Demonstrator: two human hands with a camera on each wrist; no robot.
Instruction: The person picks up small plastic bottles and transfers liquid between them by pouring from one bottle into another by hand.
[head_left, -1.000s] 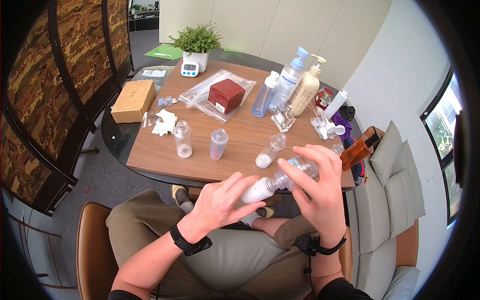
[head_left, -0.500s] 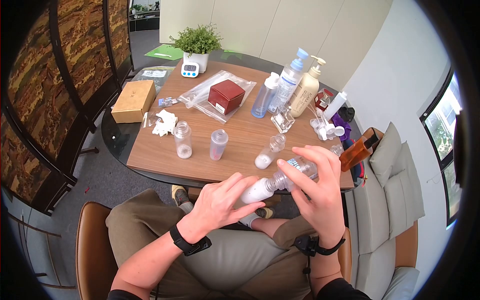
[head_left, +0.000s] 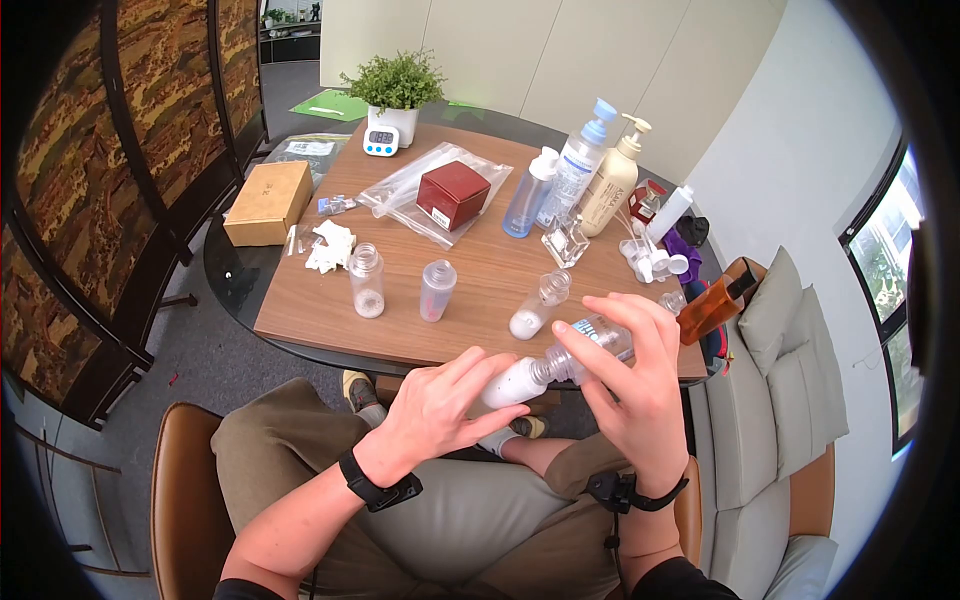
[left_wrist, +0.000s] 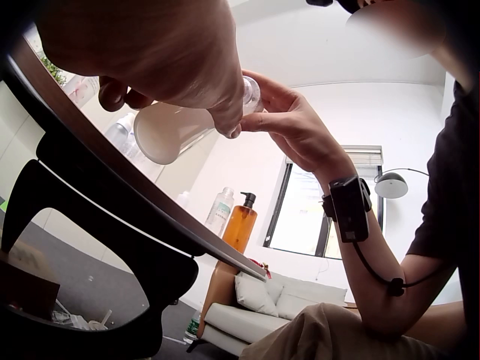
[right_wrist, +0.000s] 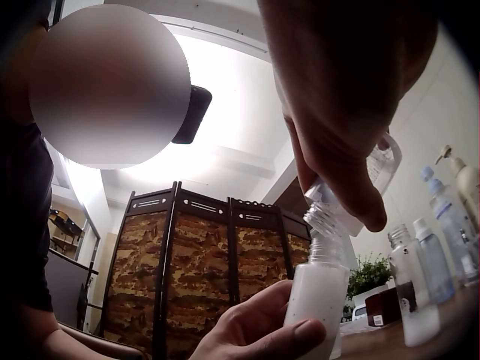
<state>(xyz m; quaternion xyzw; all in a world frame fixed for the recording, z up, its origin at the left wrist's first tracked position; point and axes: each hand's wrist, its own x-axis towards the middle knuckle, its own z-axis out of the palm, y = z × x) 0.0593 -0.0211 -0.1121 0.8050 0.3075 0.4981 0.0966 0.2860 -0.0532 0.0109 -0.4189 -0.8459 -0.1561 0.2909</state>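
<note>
My left hand [head_left: 430, 408] grips a small see-through bottle [head_left: 513, 384] with white contents, tilted up to the right over my lap. A larger clear bottle [head_left: 602, 332] with blue print is tipped toward it, held in the fingers of my right hand [head_left: 645, 395]. In the right wrist view, the threaded neck [right_wrist: 321, 219] of the upper bottle meets the open threaded neck [right_wrist: 325, 251] of the small one. My right hand hides part of the upper bottle. Just beyond the hands, an uncapped bottle [head_left: 538, 308] with white stuff at its bottom leans on the table.
Two more small open bottles, one clear [head_left: 367, 285] and one bluish [head_left: 437, 292], stand near the front edge. Behind are a dark red box [head_left: 455, 193] on a plastic bag, pump bottles [head_left: 610, 185], a glass bottle [head_left: 565, 243] and white caps [head_left: 655, 262]. An amber bottle [head_left: 712, 308] is right.
</note>
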